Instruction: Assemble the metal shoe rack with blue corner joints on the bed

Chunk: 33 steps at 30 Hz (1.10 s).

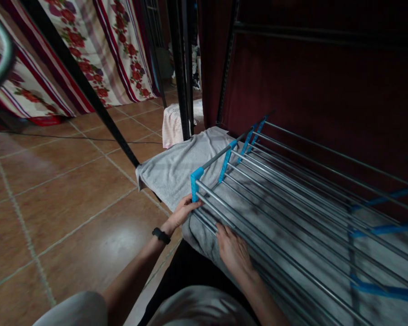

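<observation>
The grey terry towel [177, 170] is draped over the near end of the metal drying rack with grey rods and blue plastic joints [245, 158]. The left hand [182, 213] is placed at the rack's corner, its fingers curled on the towel's edge just below the blue joint; the right hand [233, 251] lies flat on the cloth under the rods, fingers spread and gripping nothing. For a good result, the edge should probably be pulled evenly — both hands together — so no fold is left.

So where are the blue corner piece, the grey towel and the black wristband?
blue corner piece [196, 181], head view, on its flat face.
grey towel [177, 170], head view, on its bare middle.
black wristband [161, 235], head view, on the band's top.
</observation>
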### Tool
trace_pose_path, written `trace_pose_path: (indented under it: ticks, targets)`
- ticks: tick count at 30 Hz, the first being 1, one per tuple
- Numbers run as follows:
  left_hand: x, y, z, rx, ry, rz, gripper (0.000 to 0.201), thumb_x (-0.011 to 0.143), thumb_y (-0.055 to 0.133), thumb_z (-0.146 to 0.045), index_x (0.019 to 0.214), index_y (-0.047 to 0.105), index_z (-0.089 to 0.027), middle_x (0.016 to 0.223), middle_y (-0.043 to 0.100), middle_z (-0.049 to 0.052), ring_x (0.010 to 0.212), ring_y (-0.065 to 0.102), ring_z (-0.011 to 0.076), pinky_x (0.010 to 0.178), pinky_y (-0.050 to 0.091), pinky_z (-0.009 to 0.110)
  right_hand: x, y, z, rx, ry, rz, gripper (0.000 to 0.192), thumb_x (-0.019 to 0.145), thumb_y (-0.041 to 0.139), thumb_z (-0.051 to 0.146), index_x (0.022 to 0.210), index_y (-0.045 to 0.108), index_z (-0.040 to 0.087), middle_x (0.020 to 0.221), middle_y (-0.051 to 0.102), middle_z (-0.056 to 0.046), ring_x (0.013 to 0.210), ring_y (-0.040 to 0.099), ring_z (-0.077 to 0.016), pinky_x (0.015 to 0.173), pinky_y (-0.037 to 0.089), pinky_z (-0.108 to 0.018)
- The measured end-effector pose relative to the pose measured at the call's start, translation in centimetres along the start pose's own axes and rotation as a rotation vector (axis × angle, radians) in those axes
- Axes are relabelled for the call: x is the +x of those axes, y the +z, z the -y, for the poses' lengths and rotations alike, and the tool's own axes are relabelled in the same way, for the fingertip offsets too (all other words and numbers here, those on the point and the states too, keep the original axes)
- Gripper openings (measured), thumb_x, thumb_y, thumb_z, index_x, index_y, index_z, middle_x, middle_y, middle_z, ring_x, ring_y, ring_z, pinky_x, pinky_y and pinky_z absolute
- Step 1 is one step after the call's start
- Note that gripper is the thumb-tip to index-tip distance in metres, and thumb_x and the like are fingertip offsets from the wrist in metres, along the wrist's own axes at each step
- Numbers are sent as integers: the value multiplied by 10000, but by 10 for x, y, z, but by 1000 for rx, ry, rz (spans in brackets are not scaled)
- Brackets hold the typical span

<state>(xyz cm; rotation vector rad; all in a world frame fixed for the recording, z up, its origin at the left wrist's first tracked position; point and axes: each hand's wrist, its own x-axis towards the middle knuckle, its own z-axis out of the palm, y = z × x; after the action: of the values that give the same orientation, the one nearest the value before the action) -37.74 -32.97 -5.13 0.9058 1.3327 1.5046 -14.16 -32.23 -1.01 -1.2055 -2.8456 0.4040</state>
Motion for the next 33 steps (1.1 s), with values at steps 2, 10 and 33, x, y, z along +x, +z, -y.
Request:
trace_pose_path:
  ticks: [2, 10, 33]
  targets:
    - [5, 1, 7, -38, -10, -24, 296, 738, 769, -386, 864, 667, -139, 815, 675, 25, 786, 602, 181, 805, 465, 299, 3, -4, 4, 13, -1, 16, 423, 1000, 333, 136, 1353, 562, 186, 1236, 694, -96, 1000, 708, -217, 787, 499, -289]
    - [14, 4, 8, -161, -23, -97, 362, 615, 882, -407, 697, 660, -133, 657, 634, 2, 623, 549, 122, 654, 430, 248, 33, -9, 17, 72, -70, -22, 432, 1005, 369, 201, 1412, 510, 177, 1279, 662, -136, 1105, 667, -269, 896, 521, -340]
    - [23, -3, -3, -457, -174, -144, 354, 874, 676, -490, 729, 628, -171, 621, 582, 0, 637, 585, 154, 633, 492, 262, 52, -27, 39, 65, -73, 43, 453, 955, 294, 64, 1320, 551, 140, 1207, 675, -129, 1083, 672, -248, 896, 541, -332]
